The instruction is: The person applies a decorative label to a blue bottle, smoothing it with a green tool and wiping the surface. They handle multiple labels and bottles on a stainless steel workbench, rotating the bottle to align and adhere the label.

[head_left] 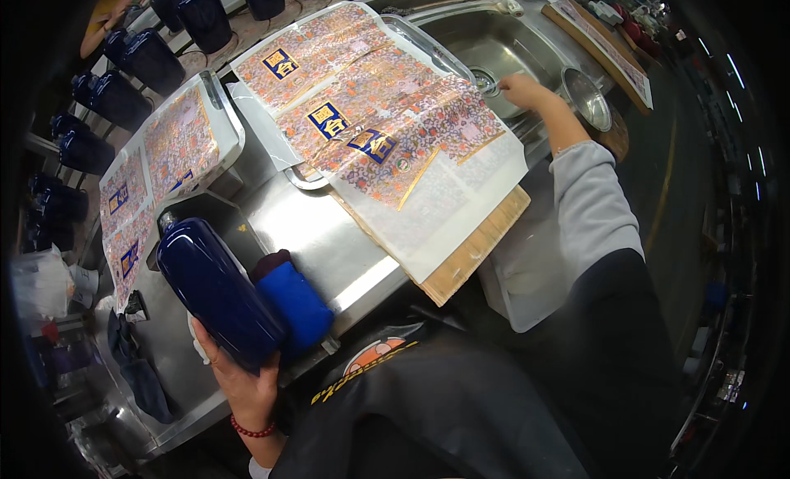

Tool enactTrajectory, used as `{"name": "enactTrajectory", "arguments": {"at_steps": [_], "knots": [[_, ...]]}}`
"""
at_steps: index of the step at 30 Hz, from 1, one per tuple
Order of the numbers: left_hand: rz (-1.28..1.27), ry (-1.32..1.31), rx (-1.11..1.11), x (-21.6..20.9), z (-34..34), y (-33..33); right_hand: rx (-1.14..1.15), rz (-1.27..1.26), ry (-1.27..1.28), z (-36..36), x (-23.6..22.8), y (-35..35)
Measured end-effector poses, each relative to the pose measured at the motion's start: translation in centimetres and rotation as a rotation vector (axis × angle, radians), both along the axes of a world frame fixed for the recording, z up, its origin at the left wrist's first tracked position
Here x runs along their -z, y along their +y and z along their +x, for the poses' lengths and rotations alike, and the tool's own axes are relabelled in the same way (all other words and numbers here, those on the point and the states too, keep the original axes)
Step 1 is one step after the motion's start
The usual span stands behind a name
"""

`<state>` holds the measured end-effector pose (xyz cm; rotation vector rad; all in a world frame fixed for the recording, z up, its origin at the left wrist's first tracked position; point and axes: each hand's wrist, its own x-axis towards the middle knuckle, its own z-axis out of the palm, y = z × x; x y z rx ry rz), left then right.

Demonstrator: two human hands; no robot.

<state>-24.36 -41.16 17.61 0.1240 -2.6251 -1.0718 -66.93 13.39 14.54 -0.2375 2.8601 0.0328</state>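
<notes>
My left hand (251, 388) is wrapped round the lower end of a glossy dark blue bottle (210, 286), tilted with its neck toward the upper left. Beside the bottle is a bright blue cloth-like pad (298, 306) with a dark maroon piece behind it. My right hand (522, 92) is stretched out over the near edge of the sink, fingers drawn together, close to a round metal fitting (485, 82). Whatever its fingertips hold is too small to make out. Patterned floral sheets (362, 92) with dark blue labels lie on white backing left of that hand.
More patterned sheets (185, 133) lie on a tray at the left. A wooden board (485, 240) sits under the near sheets. A metal bowl (586, 100) stands beside the steel sink (527, 47). Several dark blue bottles (152, 59) line the back left, where another person's arm (100, 22) shows.
</notes>
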Motion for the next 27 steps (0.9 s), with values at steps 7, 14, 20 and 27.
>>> {"name": "enactTrajectory", "arguments": {"at_steps": [7,14,20,27], "knots": [[-0.02,0.132,-0.03,1.7,-0.5,0.1,0.385,0.195,0.239,-2.9,5.3,0.5],[0.036,0.158,-0.009,2.2,-0.5,0.0,0.33,-0.412,-0.161,-7.0,-2.0,-2.3],[0.107,0.155,0.031,2.7,-0.5,-0.1,-0.744,-0.522,0.188,-10.3,-8.0,-18.9],[0.132,0.145,0.116,2.3,-0.5,-0.5,-0.794,-0.145,0.196,-13.3,-4.6,-38.9]]}}
